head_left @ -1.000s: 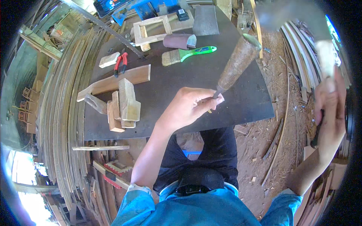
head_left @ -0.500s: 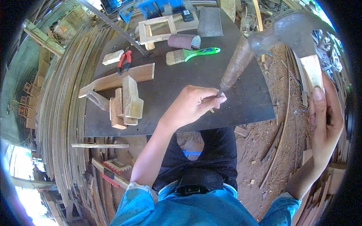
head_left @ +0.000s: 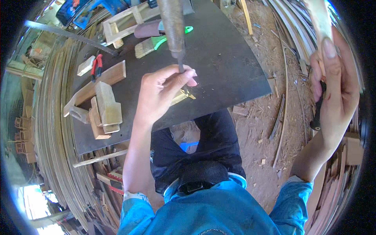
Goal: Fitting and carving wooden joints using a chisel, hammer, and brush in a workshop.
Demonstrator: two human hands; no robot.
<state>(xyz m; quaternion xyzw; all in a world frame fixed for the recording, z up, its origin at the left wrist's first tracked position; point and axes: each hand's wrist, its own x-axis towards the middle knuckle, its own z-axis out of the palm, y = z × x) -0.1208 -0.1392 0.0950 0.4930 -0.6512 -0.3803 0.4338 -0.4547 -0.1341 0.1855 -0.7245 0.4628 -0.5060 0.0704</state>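
Brown-handled tool [head_left: 174, 29]: I see it above the near half of the dark table [head_left: 223, 58], rising from the left hand and running out of view on the far side.
Left hand [head_left: 158, 92]: thumb and fingertips brought together in a pinch on the tool's thin metal shank [head_left: 180, 64], with no gap I can make out.
Tool's feel: I judge it stiff and top-heavy, the thick handle likely to sway over so small a grip; I'd pinch the shank low and keep my fingers off the handle's far end.
Tool's lower end: hidden behind the fingers, so I cannot tell what it touches.
Golden piece [head_left: 179, 98]: on the table's near side, just beyond the left hand's right edge, partly covered; it looks light, thin and easily shifted, best steadied by its rim.
Right hand [head_left: 338, 84]: well apart to the right, fingers wrapped round a pale wooden handle [head_left: 319, 17], thumb laid along it.
Pale handle's feel: rigid, probably dry and grippy; its far end leaves my view, so I can't judge the weight.
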